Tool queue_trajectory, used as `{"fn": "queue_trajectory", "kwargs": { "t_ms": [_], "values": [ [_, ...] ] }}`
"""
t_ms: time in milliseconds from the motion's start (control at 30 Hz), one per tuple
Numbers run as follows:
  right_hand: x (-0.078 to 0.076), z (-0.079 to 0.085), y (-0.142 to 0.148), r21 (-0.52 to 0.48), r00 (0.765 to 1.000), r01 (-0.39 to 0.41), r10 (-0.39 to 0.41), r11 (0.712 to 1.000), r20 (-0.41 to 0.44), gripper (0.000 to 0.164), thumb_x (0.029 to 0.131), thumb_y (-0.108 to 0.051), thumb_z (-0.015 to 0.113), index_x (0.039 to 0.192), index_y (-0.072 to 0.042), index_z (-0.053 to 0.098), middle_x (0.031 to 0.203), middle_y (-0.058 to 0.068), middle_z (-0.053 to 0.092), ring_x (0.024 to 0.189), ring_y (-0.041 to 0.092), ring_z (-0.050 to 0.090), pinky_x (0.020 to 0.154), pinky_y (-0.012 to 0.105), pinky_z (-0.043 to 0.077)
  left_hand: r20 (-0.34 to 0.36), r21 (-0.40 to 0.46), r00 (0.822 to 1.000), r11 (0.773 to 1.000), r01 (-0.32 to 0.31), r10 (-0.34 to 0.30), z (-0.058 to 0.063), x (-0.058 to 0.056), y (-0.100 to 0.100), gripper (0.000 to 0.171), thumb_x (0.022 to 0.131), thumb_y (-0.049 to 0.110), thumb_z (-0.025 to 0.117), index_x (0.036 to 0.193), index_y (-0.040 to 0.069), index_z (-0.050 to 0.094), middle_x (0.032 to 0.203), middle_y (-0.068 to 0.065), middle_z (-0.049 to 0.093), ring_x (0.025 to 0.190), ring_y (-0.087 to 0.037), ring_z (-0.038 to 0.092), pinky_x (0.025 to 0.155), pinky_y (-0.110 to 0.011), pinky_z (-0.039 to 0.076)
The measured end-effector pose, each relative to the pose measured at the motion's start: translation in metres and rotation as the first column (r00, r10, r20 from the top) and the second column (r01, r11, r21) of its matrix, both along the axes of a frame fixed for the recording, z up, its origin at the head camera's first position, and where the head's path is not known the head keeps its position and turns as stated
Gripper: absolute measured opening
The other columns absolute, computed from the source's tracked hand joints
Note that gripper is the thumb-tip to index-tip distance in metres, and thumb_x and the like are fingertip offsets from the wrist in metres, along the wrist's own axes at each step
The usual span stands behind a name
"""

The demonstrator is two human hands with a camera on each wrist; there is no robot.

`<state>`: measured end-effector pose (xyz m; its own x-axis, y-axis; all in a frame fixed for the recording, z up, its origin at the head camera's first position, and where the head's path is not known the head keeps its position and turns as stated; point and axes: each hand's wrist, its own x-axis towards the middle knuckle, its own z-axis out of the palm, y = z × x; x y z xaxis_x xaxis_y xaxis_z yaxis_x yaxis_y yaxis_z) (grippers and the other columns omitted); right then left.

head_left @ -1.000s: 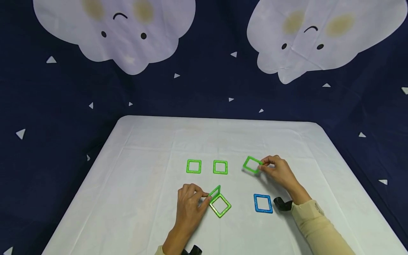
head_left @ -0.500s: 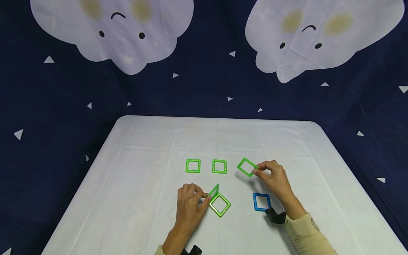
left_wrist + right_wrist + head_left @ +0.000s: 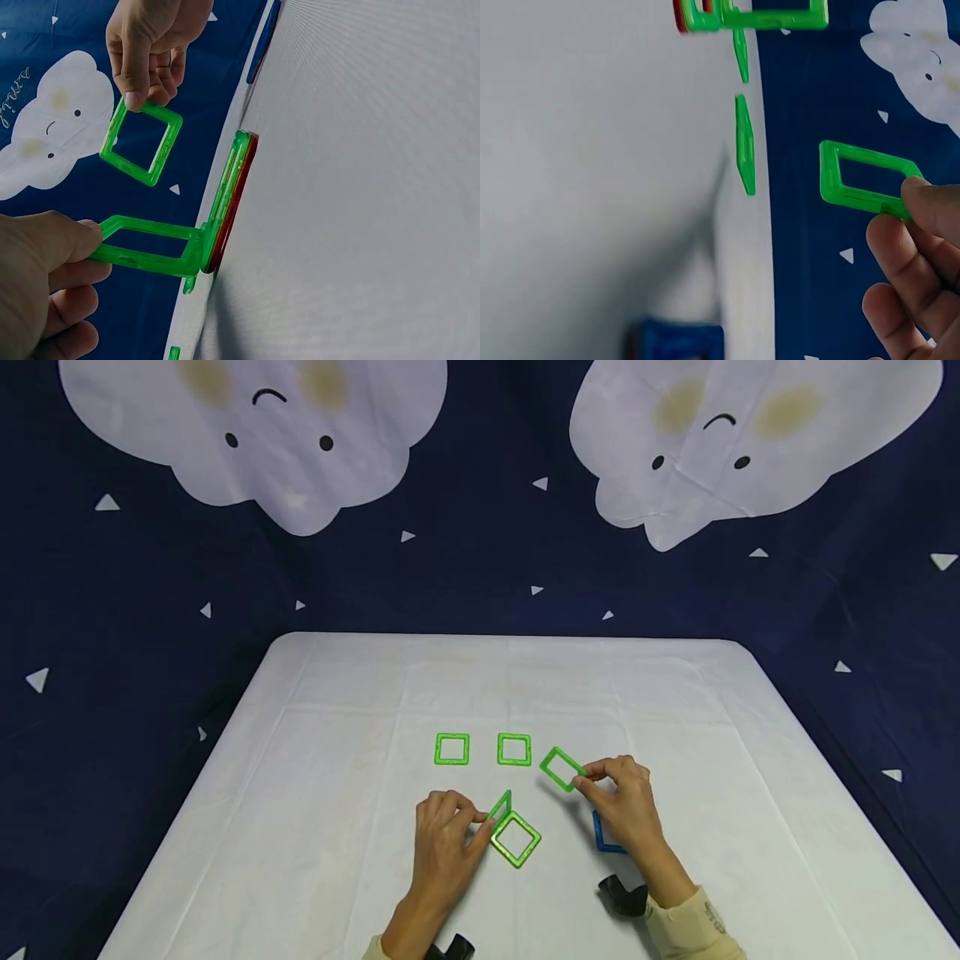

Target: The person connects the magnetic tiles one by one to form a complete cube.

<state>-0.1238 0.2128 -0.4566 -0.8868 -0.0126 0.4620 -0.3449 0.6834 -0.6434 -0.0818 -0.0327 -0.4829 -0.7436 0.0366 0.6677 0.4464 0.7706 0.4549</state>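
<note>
1. Frames stacked: left wrist view shows red frame under flat green frame; head view, green only.
2. Left hand pinches raised green frame touching that stack; right hand pinches loose green frame above white table, open gap between.
3. Blue frame, partly hidden; navy cloud-print cloth beyond the table's far edge.

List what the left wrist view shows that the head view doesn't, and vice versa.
Left wrist only: a red layer under the flat green square, and lettering on the backdrop.
Head only: the beige right sleeve and the black wrist device by it.
Both: left hand pinching the raised green square, right hand pinching another green square, part of the blue square.
</note>
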Motion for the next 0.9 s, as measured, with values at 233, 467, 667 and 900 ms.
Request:
{"fn": "queue_trajectory", "kwargs": {
  "t_ms": [233, 467, 667, 900],
  "values": [
    [0.01, -0.009, -0.011, 0.021, 0.998, 0.003, -0.002, 1.0, -0.059, 0.019, 0.066, -0.008, 0.083, 0.077, -0.011, 0.067, 0.072, 0.0, 0.062, 0.073, 0.018, 0.049, 0.094, 0.039, 0.03, 0.006, 0.007, 1.0, 1.0, -0.005, 0.005, 0.0, 0.0, 0.0, 0.015, 0.064, 0.02, 0.085, 0.068, 0.015, 0.071, 0.073, 0.007, 0.054, 0.08, -0.011, 0.049, 0.081, -0.033, 0.037],
    [0.024, -0.015, -0.022, 0.068, 0.996, -0.017, 0.023, 0.998, -0.089, 0.024, 0.061, -0.006, 0.085, 0.072, -0.014, 0.064, 0.067, -0.006, 0.061, 0.068, 0.016, 0.048, 0.088, 0.037, 0.03, -0.001, 0.005, 1.0, 1.0, -0.009, 0.009, 0.0, 0.0, 0.0, 0.016, 0.063, 0.019, 0.086, 0.067, 0.015, 0.071, 0.073, 0.007, 0.055, 0.08, -0.012, 0.05, 0.081, -0.034, 0.037],
    [0.03, -0.018, -0.028, 0.111, 0.998, -0.026, 0.033, 0.993, -0.06, 0.025, 0.062, -0.009, 0.085, 0.07, -0.017, 0.062, 0.066, -0.007, 0.058, 0.07, 0.013, 0.048, 0.088, 0.039, 0.03, 0.004, 0.003, 1.0, 1.0, -0.014, 0.014, 0.0, 0.0, -0.001, 0.015, 0.064, 0.02, 0.086, 0.067, 0.015, 0.071, 0.073, 0.007, 0.055, 0.079, -0.012, 0.05, 0.081, -0.034, 0.038],
    [0.031, -0.021, -0.031, 0.139, 0.995, -0.035, 0.048, 0.99, -0.088, 0.029, 0.057, -0.005, 0.087, 0.068, -0.018, 0.062, 0.067, -0.009, 0.058, 0.07, 0.009, 0.048, 0.083, 0.039, 0.033, 0.002, 0.001, 1.0, 1.0, -0.014, 0.014, -0.001, 0.0, -0.001, 0.015, 0.064, 0.02, 0.085, 0.067, 0.015, 0.071, 0.074, 0.006, 0.055, 0.08, -0.012, 0.049, 0.081, -0.034, 0.038]
  ]
}}
